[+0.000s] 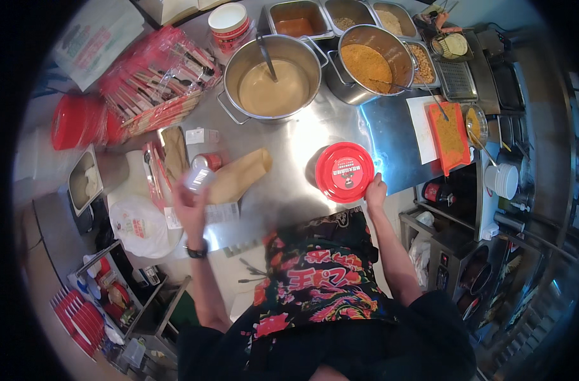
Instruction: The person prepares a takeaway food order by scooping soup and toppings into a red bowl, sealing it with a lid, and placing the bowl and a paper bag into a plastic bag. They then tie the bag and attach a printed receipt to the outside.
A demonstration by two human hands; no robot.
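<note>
My left hand (190,202), with a dark watch on the wrist, is raised over the left part of the steel counter (289,157). Its fingers hold a small, blurred whitish item (199,179) bearing a barcode. My right hand (376,191) grips the near right rim of a round red lidded container (345,172) at the counter's front. Just beyond my left hand are a brown paper bag (242,177), a red can (206,161) and a small white box (202,136). A white plastic bag (139,226) lies left of that wrist.
A large pot of pale liquid with a ladle (276,90) and a pot of orange-brown food (368,62) stand at the back. Wrapped utensils and chopsticks (161,78) lie at back left. An orange tray (447,135) is at the right, and a steel pan (86,181) at far left.
</note>
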